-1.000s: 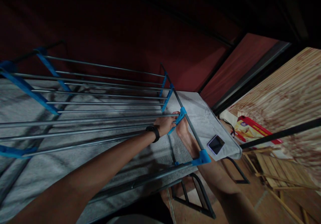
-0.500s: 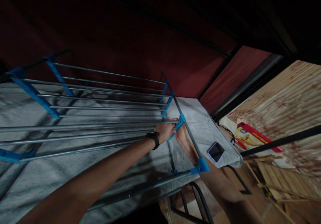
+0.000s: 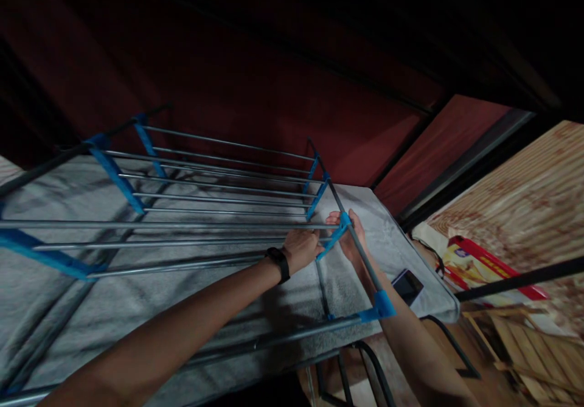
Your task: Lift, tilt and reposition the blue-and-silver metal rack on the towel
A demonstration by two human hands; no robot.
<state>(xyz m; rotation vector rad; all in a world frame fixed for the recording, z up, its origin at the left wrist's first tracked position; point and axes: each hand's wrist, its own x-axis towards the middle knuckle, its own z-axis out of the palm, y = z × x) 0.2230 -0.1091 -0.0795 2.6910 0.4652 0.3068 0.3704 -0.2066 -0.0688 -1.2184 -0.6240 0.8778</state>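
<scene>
I bring both hands to one blue plastic bracket (image 3: 335, 236) on a metal clothes-drying rack (image 3: 237, 226) laid out across a grey-covered mattress (image 3: 440, 303). The bracket sits just right of centre, at the rack's right end, its long axis slanting from the side tube (image 3: 364, 255) down and left toward me; from it, steel rods (image 3: 137, 224) run off to the left. My left hand (image 3: 302, 249), black watch (image 3: 279, 264) on the wrist, is at the bracket's lower end, on the rod side, fingers bent; whether they close on the plastic I cannot tell. My right hand (image 3: 353, 230) comes from the other side, its forearm passing beneath the side tube, and is the nearer of the two to the bracket's upper end, where it meets the tube. Its fingers reach behind the bracket, loosely extended rather than clenched. A blue corner joint (image 3: 383, 305) lies over my right forearm. A phone (image 3: 408, 286) rests on the mattress beside that arm, partly hidden by it; farther right are a red-and-yellow box (image 3: 490, 267) and slatted wooden furniture (image 3: 533, 346).
</scene>
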